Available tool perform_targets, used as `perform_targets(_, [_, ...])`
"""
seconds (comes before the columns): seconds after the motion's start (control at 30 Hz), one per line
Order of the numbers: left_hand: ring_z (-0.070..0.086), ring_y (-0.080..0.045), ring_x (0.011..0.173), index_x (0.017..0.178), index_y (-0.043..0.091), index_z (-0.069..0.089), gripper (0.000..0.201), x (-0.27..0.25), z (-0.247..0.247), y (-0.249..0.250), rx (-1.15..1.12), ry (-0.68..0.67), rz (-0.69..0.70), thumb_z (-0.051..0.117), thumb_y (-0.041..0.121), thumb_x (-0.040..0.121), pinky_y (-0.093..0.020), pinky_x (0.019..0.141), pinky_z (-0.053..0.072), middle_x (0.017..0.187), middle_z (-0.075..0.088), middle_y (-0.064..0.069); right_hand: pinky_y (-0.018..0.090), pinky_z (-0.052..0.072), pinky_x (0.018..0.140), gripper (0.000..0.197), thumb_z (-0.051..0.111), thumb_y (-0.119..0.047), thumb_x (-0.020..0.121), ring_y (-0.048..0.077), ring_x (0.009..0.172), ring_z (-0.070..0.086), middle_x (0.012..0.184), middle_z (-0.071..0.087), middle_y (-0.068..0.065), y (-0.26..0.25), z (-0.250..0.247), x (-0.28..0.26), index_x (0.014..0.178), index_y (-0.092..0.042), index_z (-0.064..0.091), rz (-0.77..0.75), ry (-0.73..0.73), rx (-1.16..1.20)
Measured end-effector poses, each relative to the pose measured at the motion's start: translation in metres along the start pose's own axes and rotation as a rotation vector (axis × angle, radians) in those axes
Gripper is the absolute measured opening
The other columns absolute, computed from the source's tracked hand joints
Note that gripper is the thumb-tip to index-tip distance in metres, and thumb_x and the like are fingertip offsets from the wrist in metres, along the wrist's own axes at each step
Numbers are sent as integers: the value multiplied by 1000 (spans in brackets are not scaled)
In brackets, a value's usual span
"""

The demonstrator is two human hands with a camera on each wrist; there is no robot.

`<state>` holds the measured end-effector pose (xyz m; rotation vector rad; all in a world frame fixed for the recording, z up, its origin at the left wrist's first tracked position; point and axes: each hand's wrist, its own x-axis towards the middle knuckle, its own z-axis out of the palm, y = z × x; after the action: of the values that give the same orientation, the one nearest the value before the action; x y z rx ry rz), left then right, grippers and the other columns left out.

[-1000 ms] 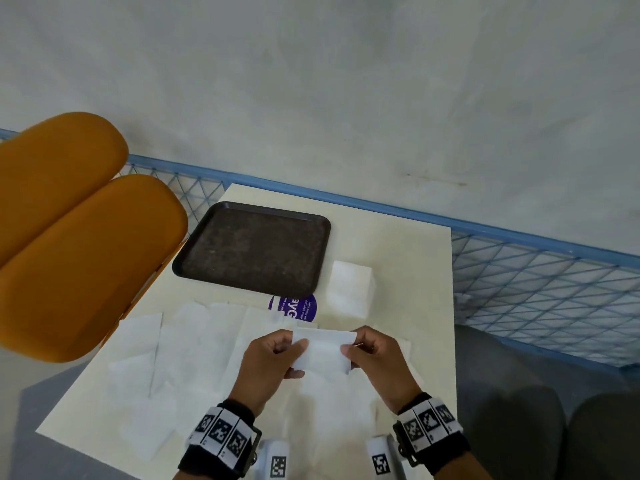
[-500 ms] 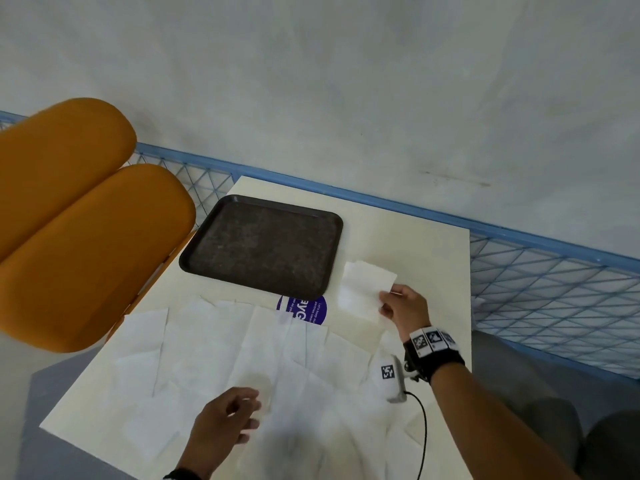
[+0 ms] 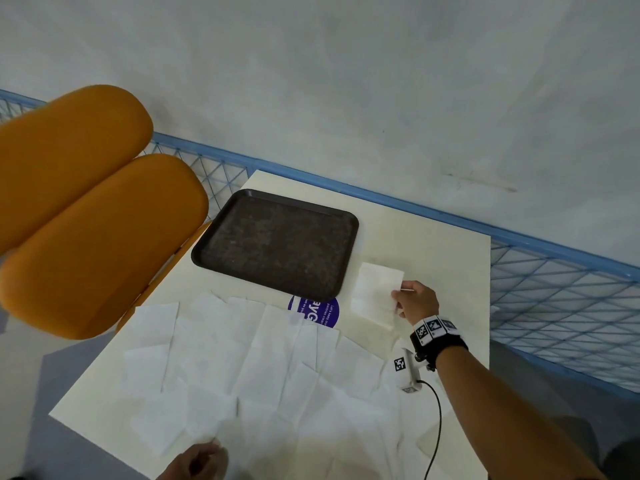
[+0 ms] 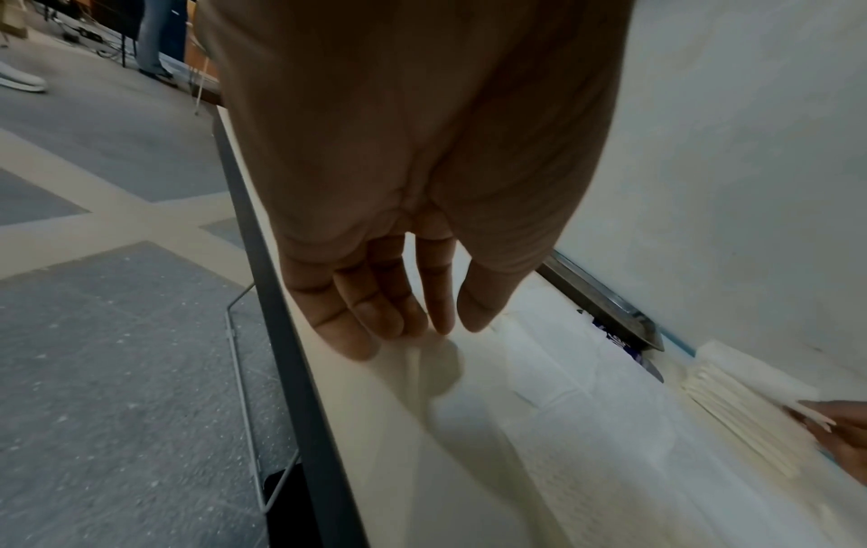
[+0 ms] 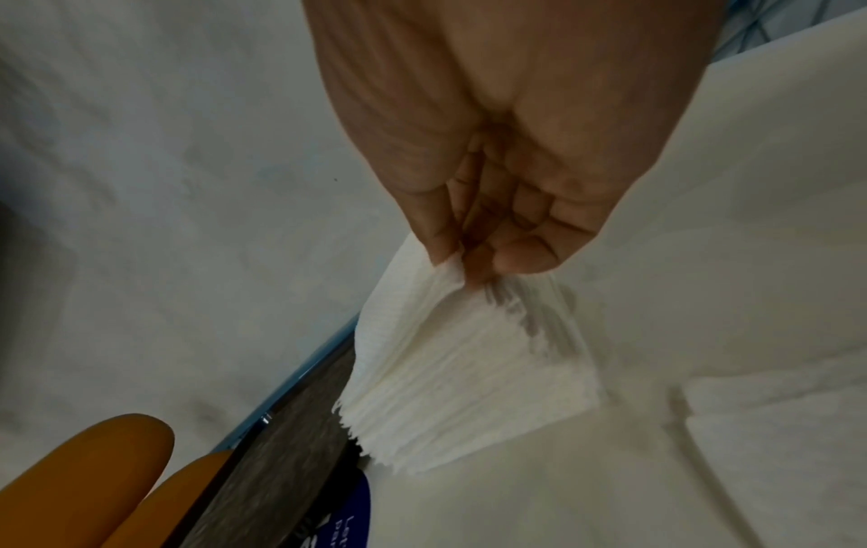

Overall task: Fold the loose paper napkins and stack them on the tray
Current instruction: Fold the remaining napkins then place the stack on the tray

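Your right hand (image 3: 414, 301) pinches the top napkin (image 5: 422, 319) of the stack (image 3: 377, 294); your left hand (image 4: 399, 296) hangs relaxed. Let go carelessly and the stack at the tray's (image 3: 207, 242) 4 o'clock may skew.

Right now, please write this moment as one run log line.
right hand: pinches folded napkin on stack beside tray | left hand: open over loose napkins | tray: bare

One tray (image 3: 277, 242), one table (image 3: 433, 244), one stack of folded napkins (image 3: 375, 294), one round purple sticker (image 3: 320, 311). Two hands: left hand (image 3: 194, 462), right hand (image 3: 415, 301). Two orange chair pads (image 3: 93, 216). Loose napkins (image 3: 242, 368) overlap, roughly a dozen, exact count unclear.
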<state>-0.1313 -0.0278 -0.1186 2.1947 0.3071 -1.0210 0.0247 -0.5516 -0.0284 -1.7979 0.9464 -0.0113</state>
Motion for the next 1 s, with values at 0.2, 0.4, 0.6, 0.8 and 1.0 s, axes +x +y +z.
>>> perform_targets(0.2, [70, -17, 79, 74, 37, 71, 39, -16, 14, 47, -154, 314, 20, 72, 59, 42, -28, 83, 52, 74, 74, 14, 46, 60, 85, 17, 71, -35, 70, 23, 87, 73, 90, 76, -2, 11, -1, 12, 87, -35, 68, -27, 38, -44])
perform_targets(0.4, [68, -12, 82, 76, 39, 71, 23, -34, 15, 65, -66, 331, 11, 85, 21, 77, -21, 73, 46, 82, 74, 8, 44, 57, 89, 18, 63, -26, 80, 24, 88, 72, 88, 77, -1, 15, -5, -9, 95, -26, 73, -74, 75, -60])
perform_targets(0.6, [66, -8, 89, 86, 42, 68, 6, -47, 18, 78, 43, 258, 60, 75, 42, 86, -23, 75, 45, 88, 72, 15, 32, 52, 86, 13, 62, -17, 87, 23, 90, 70, 91, 75, 1, 41, -4, -70, 95, -21, 72, -138, 40, -128])
perform_targets(0.8, [64, 4, 86, 89, 39, 68, 9, -53, 38, 114, 66, 151, 160, 68, 48, 89, -14, 71, 42, 90, 72, 18, 23, 45, 86, 27, 66, -25, 85, 16, 98, 64, 100, 67, -7, 83, 17, -150, 112, -25, 67, -268, -359, -555])
perform_targets(1.0, [62, 3, 89, 91, 40, 64, 6, -52, 39, 147, 105, 81, 253, 66, 35, 91, -8, 71, 39, 91, 68, 20, 42, 35, 102, 57, 63, -37, 83, 26, 121, 45, 130, 51, 0, 95, 30, -176, 136, -31, 41, -360, -394, -1120])
